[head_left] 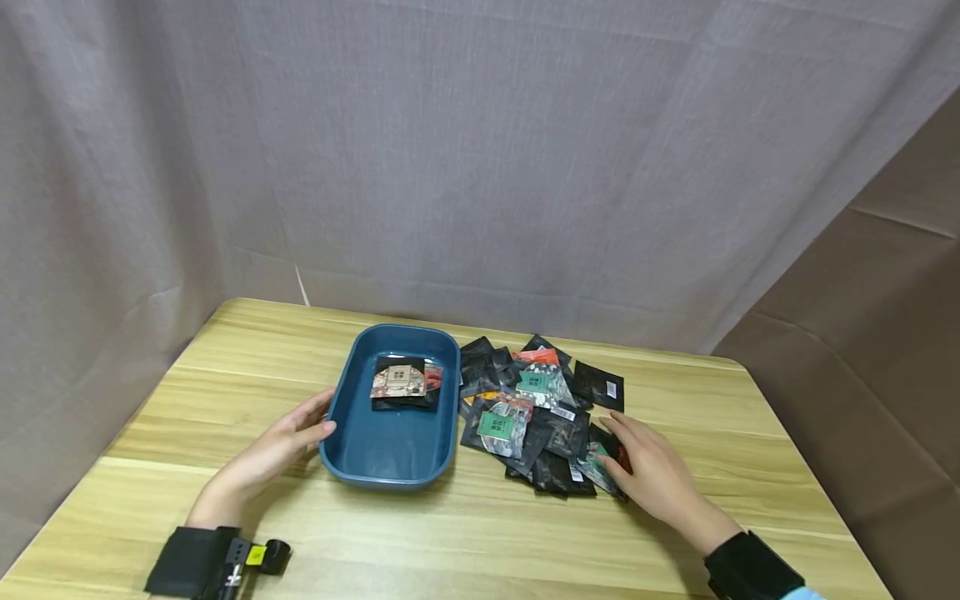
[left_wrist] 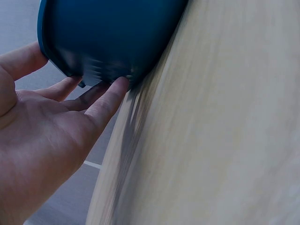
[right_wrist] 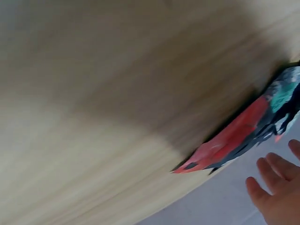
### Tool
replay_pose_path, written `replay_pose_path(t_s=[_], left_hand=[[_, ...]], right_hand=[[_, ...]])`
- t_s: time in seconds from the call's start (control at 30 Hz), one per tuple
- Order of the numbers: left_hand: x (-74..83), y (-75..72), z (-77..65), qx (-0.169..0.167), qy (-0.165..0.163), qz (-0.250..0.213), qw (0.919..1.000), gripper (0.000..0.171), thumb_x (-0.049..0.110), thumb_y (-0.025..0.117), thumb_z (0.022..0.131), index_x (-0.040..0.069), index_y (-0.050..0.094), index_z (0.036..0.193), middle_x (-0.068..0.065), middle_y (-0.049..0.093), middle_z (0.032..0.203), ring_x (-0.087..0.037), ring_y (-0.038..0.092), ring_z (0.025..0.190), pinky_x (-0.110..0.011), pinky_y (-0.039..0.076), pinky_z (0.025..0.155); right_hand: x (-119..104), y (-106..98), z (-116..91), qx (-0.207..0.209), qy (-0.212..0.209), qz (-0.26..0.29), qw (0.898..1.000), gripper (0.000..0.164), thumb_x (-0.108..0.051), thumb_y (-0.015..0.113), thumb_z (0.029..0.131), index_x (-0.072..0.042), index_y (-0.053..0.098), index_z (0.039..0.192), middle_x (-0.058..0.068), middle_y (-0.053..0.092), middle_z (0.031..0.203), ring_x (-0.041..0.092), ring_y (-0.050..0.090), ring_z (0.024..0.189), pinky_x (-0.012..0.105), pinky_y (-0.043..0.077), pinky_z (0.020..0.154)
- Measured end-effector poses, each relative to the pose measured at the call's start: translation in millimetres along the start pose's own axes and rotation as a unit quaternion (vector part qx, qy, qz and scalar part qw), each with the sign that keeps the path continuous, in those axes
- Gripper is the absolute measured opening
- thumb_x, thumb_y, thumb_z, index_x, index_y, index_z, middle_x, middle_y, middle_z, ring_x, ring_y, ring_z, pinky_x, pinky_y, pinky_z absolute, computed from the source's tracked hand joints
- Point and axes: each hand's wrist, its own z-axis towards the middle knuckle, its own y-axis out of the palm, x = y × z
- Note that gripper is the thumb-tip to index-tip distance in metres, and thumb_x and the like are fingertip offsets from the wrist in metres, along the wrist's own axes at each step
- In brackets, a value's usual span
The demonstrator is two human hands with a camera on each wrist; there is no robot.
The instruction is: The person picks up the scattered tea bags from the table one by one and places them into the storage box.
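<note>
A blue rectangular plastic bin (head_left: 386, 446) stands on the table, with a few flat packets (head_left: 397, 379) stacked inside, the top one bearing a beige label. My left hand (head_left: 277, 446) touches the bin's left side from outside, its fingers spread against the wall in the left wrist view. To the right of the bin lies a loose pile of black sachets (head_left: 562, 429), some with green labels or red panels. My right hand (head_left: 660, 471) hovers at the pile's right edge, over a green-and-red sachet (head_left: 596, 467). In the right wrist view its fingers are spread and hold nothing.
The wooden table (head_left: 465, 542) has rounded back corners. A grey cloth (head_left: 480, 167) hangs behind it, and brown cloth (head_left: 862, 358) hangs along the right side. Black bands (head_left: 191, 558) are strapped round both wrists.
</note>
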Motion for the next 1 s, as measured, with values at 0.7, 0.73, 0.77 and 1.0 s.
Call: replay_pose_path(t_s=[0.7, 0.73, 0.77, 1.0], left_hand=[[-0.1, 0.5, -0.2, -0.003, 0.000, -0.001, 1.0000, 0.069, 0.016, 0.048, 0.104, -0.007, 0.007, 0.155, -0.032, 0.008, 0.159, -0.045, 0.012, 0.145, -0.054, 0.019, 0.114], [-0.2, 0.5, -0.2, -0.003, 0.000, -0.001, 1.0000, 0.069, 0.016, 0.048, 0.104, -0.007, 0.008, 0.155, -0.032, 0.008, 0.159, -0.044, 0.012, 0.145, -0.054, 0.019, 0.114], [-0.3, 0.4, -0.1, -0.003, 0.000, 0.000, 1.0000, 0.069, 0.016, 0.049, 0.104, -0.007, 0.008, 0.155, -0.032, 0.008, 0.159, -0.044, 0.012, 0.145, -0.054, 0.020, 0.114], [-0.1, 0.0, -0.2, -0.001, -0.003, 0.001, 1.0000, 0.070, 0.017, 0.049, 0.104, -0.007, 0.008, 0.155, -0.032, 0.008, 0.159, -0.045, 0.013, 0.145, -0.054, 0.019, 0.114]], right_hand=[[29.6, 6.6, -28.2, -0.049, 0.099, -0.031, 0.993, 0.080, -0.054, 0.069, 0.087, 0.008, 0.052, 0.135, 0.038, 0.047, 0.134, 0.056, 0.045, 0.121, 0.068, 0.036, 0.099], [29.9, 7.1, -28.8, -0.048, 0.100, -0.030, 0.993, 0.079, -0.053, 0.069, 0.088, 0.007, 0.052, 0.135, 0.038, 0.048, 0.134, 0.055, 0.046, 0.121, 0.067, 0.036, 0.100], [30.1, 7.7, -29.2, -0.046, 0.100, -0.029, 0.993, 0.078, -0.052, 0.070, 0.088, 0.007, 0.052, 0.135, 0.037, 0.048, 0.134, 0.054, 0.046, 0.121, 0.067, 0.036, 0.100], [29.1, 9.4, -28.9, -0.016, 0.089, -0.023, 0.996, 0.069, -0.039, 0.077, 0.085, 0.007, 0.054, 0.132, 0.035, 0.053, 0.129, 0.052, 0.050, 0.118, 0.064, 0.037, 0.099]])
